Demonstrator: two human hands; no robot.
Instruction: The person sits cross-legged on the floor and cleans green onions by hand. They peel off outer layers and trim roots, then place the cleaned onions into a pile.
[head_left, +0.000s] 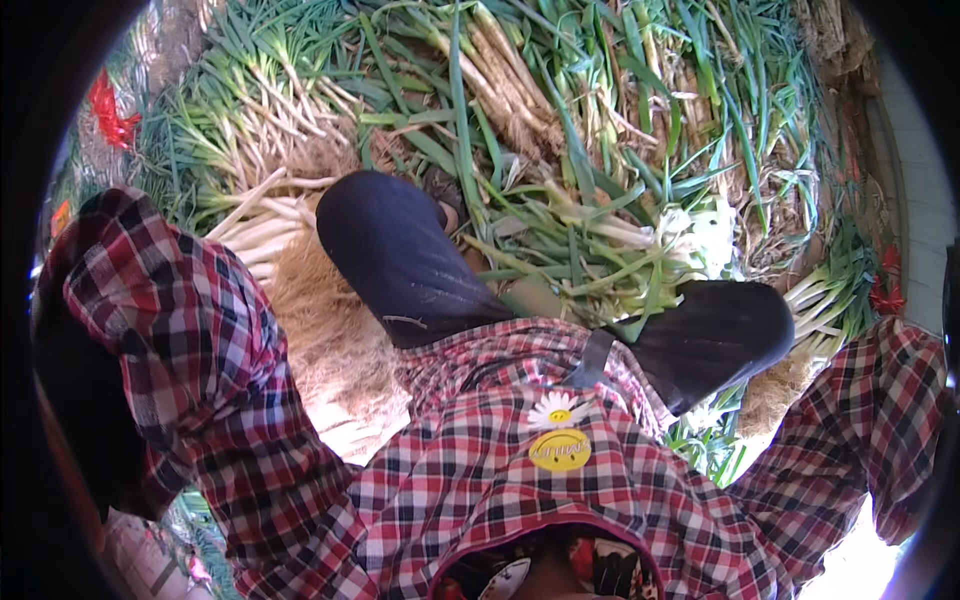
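Neither of my hands can be seen; both checked sleeves bend back towards the picture's side rims. Before me, between and beyond my dark-clad knees, lie loose green onions or leeks (600, 225) with tangled leaves. Thick stalks with roots (510, 82) rest further out. A fanned bunch of thin green onions (292, 112) lies at the upper left. Beside my left knee are white stalks (262, 229) with a large mass of tan roots (322, 300).
More leafy stalks with dry roots (757, 172) are heaped at the upper right. Another bunch (821, 307) lies beyond my right knee. Red ties (112, 112) show at the left, and more red ties (887, 289) at the right. A pale ribbed surface (919, 172) borders the right side.
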